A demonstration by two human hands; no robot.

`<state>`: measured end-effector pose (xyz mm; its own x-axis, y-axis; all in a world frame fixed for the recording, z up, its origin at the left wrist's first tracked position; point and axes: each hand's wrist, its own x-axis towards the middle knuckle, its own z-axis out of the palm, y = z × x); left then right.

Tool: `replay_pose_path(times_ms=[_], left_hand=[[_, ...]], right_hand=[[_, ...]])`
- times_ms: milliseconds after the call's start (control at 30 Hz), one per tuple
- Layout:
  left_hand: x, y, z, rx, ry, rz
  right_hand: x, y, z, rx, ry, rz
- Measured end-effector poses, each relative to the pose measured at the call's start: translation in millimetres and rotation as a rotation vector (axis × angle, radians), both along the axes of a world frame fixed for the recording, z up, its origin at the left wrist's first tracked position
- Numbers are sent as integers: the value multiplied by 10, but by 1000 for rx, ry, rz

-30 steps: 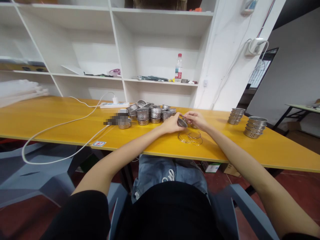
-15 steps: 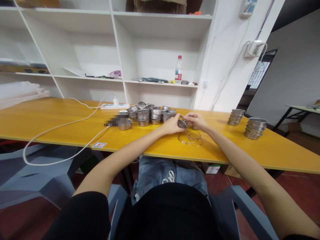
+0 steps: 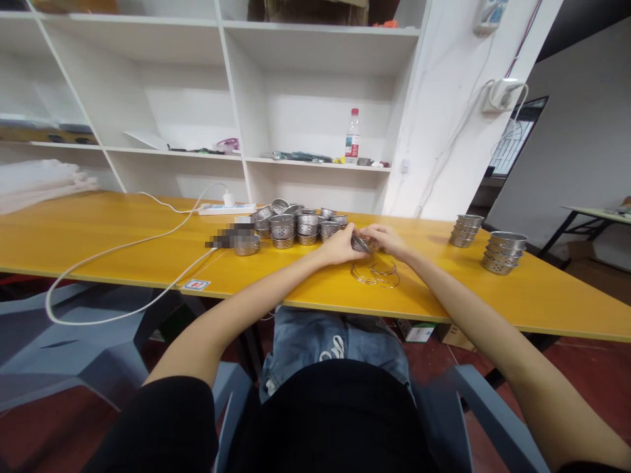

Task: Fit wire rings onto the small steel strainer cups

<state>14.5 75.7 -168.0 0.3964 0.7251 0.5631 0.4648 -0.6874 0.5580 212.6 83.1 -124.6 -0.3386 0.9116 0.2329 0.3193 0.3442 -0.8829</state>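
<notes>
here, the left hand (image 3: pixel 338 247) clasps a tilted cup (image 3: pixel 360 244); the right hand (image 3: pixel 386 238) curls alongside, its fingers' hold unclear.

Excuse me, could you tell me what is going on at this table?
A seated person holds a tilted metal cup in the left hand; the right hand is close beside it, its exact grip unclear. Thin wire rings lie nearer the person on the yellow table. A cluster of perforated metal cups sits to the left, and two cup stacks stand to the right.
</notes>
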Motion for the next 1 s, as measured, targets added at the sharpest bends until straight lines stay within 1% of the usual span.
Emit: replay_pose_path(times_ms=[133, 200, 267, 367, 467, 600, 833, 1000], left_hand=[[19, 8, -24, -13, -52, -10], [20, 7, -29, -18, -82, -26], [14, 3, -27, -25, -99, -22], [2, -1, -19, -44, -112, 6], [-8, 8, -19, -49, -127, 8], [-15, 19, -26, -49, -138, -17], [-30, 12, -15, -64, -133, -5], [-30, 23, -25, -62, -121, -11]], right_hand=[[-21, -3, -15, -148, 68, -10], [-25, -18, -14, -191, 78, 5], [-24, -34, -12, -210, 82, 49], [-14, -50, -11, -188, 70, 120], [-1, -54, -12, -150, 55, 149], [1, -37, -25, -125, 49, 150], [11, 30, -76, -57, 2, 133], [10, 21, -71, -35, -21, 125]])
